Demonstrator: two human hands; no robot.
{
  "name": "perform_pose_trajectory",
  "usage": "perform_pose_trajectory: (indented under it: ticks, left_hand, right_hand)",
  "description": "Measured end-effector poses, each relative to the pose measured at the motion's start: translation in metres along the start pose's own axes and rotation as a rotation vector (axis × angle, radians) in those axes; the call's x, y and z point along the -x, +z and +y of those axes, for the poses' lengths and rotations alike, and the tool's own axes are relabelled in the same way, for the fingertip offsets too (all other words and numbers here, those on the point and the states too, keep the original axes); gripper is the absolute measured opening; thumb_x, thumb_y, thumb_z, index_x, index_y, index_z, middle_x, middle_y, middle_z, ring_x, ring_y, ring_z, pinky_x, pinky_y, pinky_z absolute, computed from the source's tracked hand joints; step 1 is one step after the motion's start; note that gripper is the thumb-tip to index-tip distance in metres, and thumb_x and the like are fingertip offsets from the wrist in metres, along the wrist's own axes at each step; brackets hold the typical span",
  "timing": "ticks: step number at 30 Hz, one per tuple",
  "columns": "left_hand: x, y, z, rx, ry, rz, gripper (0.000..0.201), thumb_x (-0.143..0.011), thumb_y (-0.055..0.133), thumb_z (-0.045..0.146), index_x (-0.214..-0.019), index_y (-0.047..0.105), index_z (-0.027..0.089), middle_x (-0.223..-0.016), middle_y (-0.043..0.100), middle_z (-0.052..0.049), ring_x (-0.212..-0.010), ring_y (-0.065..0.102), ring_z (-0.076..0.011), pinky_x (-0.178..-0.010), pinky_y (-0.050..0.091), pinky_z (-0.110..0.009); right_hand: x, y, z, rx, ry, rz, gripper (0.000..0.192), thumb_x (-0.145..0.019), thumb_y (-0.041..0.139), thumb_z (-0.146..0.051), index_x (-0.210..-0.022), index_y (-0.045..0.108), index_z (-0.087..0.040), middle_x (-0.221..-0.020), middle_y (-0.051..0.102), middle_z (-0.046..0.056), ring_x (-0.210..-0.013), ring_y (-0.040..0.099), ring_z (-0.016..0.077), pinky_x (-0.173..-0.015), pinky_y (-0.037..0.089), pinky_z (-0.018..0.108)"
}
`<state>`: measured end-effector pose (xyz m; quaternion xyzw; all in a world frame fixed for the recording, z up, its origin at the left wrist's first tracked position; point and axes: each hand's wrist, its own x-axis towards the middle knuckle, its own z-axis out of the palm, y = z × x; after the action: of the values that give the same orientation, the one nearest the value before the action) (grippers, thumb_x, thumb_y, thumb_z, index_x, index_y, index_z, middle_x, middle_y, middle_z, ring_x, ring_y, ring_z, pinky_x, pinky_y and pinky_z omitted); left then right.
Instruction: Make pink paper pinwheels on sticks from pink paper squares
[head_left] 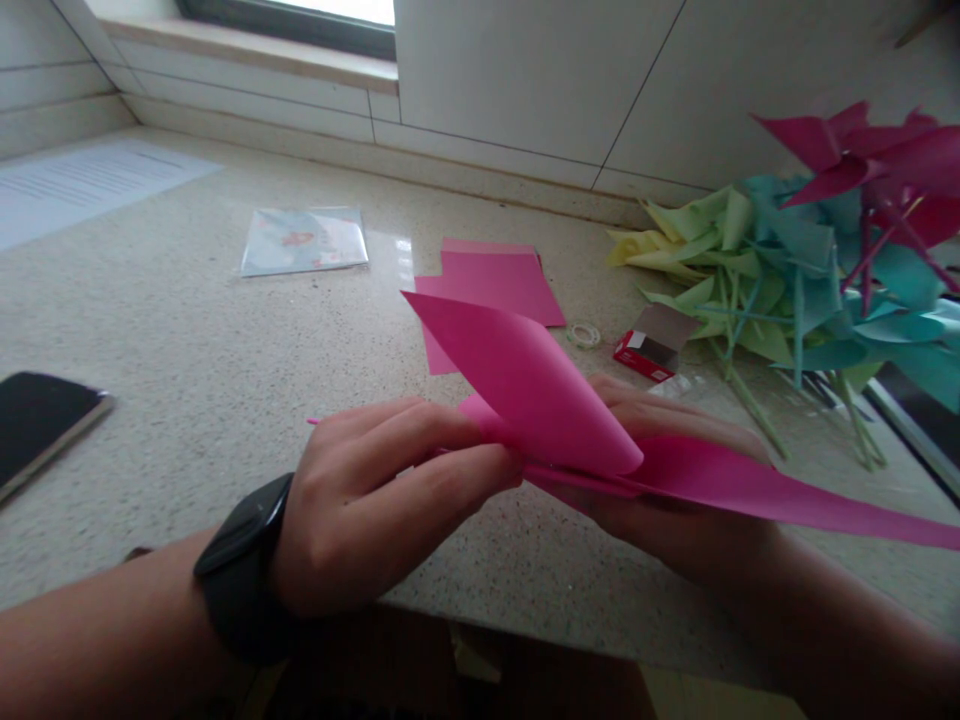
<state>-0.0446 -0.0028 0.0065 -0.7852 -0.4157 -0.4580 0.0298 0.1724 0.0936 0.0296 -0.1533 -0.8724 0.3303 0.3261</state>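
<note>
My left hand (pixel 375 500), with a black watch on its wrist, pinches the middle of a pink paper sheet (pixel 540 390) whose corner curls over into a cone shape. My right hand (pixel 667 470) lies under the same sheet and supports it from below; the paper hides most of its fingers. The sheet's long pointed flap runs off to the right edge. Both hands hover just above the front edge of a speckled stone counter (pixel 225 350).
More pink sheets (pixel 495 280) lie behind the hands. A pile of paper pinwheels (pixel 810 260) in yellow, green, teal and magenta fills the right. Nearby are a tape roll (pixel 583 334), a small red box (pixel 654 342), a plastic sleeve (pixel 304 240), a phone (pixel 37 425) and a printed page (pixel 82 185).
</note>
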Motion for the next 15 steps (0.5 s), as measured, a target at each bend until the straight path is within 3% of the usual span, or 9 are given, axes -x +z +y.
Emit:
perform_pose_trajectory:
  ticks: [15]
  left_hand:
    - [0.0007, -0.0011, 0.0003, 0.012, 0.004, -0.018, 0.018, -0.093, 0.066, 0.010, -0.109, 0.070, 0.016, -0.098, 0.075, -0.004, -0.083, 0.069, -0.0125, -0.069, 0.052, -0.025]
  right_hand:
    - [0.0026, 0.0014, 0.0033, -0.030, -0.015, -0.009, 0.026, -0.077, 0.081, -0.014, -0.099, 0.072, -0.026, -0.092, 0.078, 0.001, -0.083, 0.074, 0.0206, -0.074, 0.062, 0.033]
